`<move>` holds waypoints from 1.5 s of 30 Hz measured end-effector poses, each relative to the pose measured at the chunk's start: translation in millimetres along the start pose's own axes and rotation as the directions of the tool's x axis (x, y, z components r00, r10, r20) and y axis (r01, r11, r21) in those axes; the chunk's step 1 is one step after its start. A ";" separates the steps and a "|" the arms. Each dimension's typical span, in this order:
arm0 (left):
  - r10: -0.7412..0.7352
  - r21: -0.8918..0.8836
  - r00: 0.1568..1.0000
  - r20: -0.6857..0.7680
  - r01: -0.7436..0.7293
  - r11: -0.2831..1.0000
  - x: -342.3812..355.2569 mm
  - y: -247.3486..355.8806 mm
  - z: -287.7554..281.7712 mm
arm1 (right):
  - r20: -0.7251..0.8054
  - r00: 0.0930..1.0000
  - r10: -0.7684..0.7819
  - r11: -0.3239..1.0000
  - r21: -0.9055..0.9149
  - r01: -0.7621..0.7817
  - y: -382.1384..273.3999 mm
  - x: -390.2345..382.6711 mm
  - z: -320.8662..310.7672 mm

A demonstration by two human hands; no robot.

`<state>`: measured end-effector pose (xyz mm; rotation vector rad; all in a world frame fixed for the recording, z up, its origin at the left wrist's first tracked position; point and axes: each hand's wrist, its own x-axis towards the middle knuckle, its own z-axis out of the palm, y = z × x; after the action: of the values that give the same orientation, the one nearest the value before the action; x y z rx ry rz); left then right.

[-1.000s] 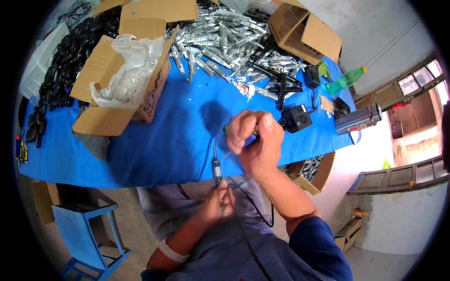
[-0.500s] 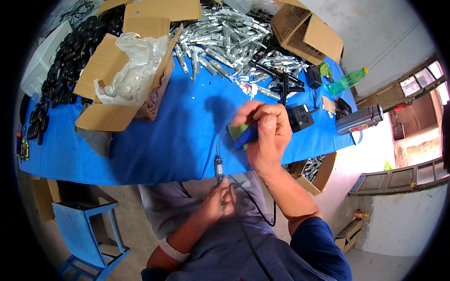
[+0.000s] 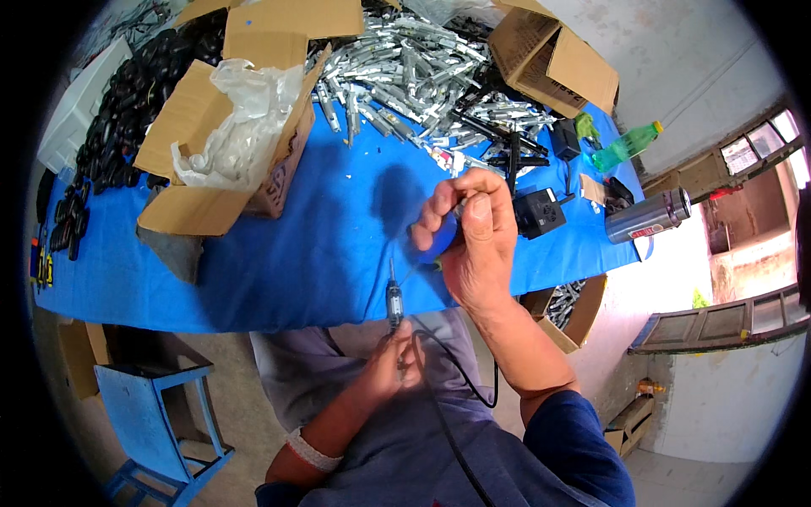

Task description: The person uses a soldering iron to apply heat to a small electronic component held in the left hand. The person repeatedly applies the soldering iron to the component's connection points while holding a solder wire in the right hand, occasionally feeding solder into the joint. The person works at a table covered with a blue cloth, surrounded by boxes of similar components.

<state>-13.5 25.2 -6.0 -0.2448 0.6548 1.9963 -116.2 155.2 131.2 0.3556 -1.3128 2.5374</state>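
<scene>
The person's two hands are apart, both at the near edge of the bench [image 3: 329, 296], which is covered in blue cloth. The left hand [image 3: 399, 359] is clamped on a slim dark tool [image 3: 394, 302] with a pale middle section; the tool lies across the line of the near edge, around its middle, its thin tip pointing toward the far edge. Whether it touches the cloth cannot be told. The right hand [image 3: 480, 241], farther in from that edge and more to the right, has its fingers curled around a blue handle [image 3: 436, 247], mostly covered by the fingers. A thin shaft slants from there toward the slim tool; whether the two meet is too fine to tell. A black cable [image 3: 454, 452] loops beside the left hand and runs down over the person's clothing.

Along the far edge spreads a heap of silver-coloured parts [image 3: 401, 72], with a cardboard box [image 3: 553, 59] at the far right corner. Toward the left edge stands a carton [image 3: 279, 173] with clear plastic inside, beside a pile of black pieces [image 3: 118, 114]. Near the right edge lie a metal flask [image 3: 646, 217] and a green bottle [image 3: 627, 147].
</scene>
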 end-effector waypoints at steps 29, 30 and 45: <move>-0.008 -0.037 1.000 0.005 0.009 0.999 -1.6 2.0 7.2 | 0.256 0.967 -0.011 0.656 -0.728 0.200 -44.6 13.1 -16.8; -0.015 -0.049 1.000 0.019 0.016 0.999 -2.7 3.3 6.3 | 0.218 0.975 -0.048 0.621 -0.758 0.200 -42.8 9.8 -15.7; -0.022 -0.015 0.999 0.038 0.022 1.000 0.7 0.4 -0.2 | 0.487 0.862 0.142 0.640 -0.709 0.296 -63.8 22.5 -28.4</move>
<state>-14.3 25.4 -6.4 -0.2218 0.6102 1.9806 -118.2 216.7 171.1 0.8859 -2.3515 1.5786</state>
